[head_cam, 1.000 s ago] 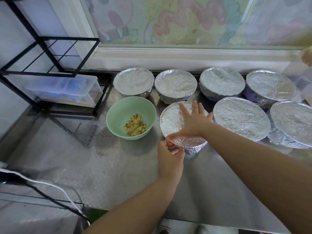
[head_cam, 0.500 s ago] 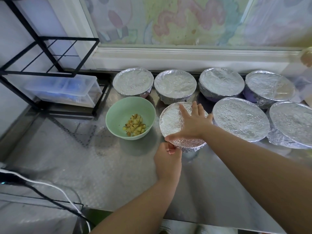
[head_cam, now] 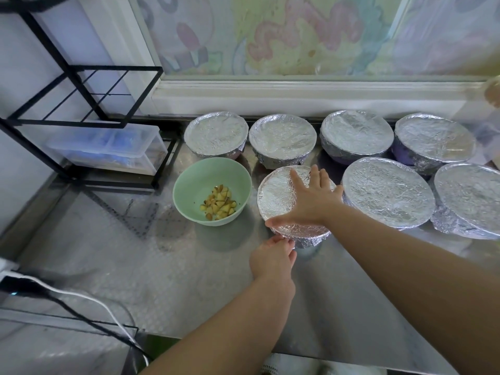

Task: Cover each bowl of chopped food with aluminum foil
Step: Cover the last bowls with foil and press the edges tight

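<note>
In the middle of the steel table (head_cam: 162, 266) stands a foil-covered bowl (head_cam: 276, 196). My right hand (head_cam: 311, 204) lies flat on its top with fingers spread, thumb along the near rim. My left hand (head_cam: 272, 257) is just below that rim, its curled fingertips pinching the foil's hanging edge. Left of it sits a green bowl (head_cam: 205, 180), uncovered, with chopped yellow pieces (head_cam: 217, 203) inside. Several other bowls are wrapped in foil: a back row (head_cam: 282, 135) under the window sill and two larger ones (head_cam: 387, 190) at the right.
A black wire rack (head_cam: 81, 77) stands at the back left with a clear plastic container (head_cam: 108, 147) on its lower shelf. A white cable (head_cam: 81, 296) and a black one run over the table's near left corner. The window sill (head_cam: 297, 96) bounds the back.
My left hand's fingertips have shifted slightly along the foil's near edge under the rim. My right hand stays flat on the top of the bowl.
</note>
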The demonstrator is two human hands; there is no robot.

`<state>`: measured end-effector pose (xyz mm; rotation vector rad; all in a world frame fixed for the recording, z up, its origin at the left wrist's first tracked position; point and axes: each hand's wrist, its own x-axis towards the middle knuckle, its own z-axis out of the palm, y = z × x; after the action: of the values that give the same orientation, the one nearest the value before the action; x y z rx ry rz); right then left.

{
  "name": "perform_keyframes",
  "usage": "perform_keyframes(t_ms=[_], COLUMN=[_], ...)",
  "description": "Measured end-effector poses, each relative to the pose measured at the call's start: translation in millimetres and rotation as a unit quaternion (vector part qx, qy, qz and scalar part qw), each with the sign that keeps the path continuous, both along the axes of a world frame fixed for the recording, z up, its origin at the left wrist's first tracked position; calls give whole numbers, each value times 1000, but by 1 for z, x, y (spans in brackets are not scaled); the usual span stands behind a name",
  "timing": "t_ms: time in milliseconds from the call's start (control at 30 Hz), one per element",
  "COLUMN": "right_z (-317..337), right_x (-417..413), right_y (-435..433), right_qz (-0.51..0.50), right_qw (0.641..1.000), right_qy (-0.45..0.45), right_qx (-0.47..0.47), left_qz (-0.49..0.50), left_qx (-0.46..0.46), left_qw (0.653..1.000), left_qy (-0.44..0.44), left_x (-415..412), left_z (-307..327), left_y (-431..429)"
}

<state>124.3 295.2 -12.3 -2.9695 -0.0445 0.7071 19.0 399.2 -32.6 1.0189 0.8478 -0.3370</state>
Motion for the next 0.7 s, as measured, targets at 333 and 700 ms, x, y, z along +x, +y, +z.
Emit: perform_keyframes(t_ms=[333,700], right_z=[1,2], right_x=[0,-11], right_y=[0,8], right_qz=[-4,-43], right_qw=[1000,999], right_qy=[2,18], right_qx=[4,-3], left_qz=[119,118], left_qx=[-159,-161], left_qw=[976,980], left_qy=[84,26], left_x=[-1,4], left_z=[36,39], left_y=[-14,-8])
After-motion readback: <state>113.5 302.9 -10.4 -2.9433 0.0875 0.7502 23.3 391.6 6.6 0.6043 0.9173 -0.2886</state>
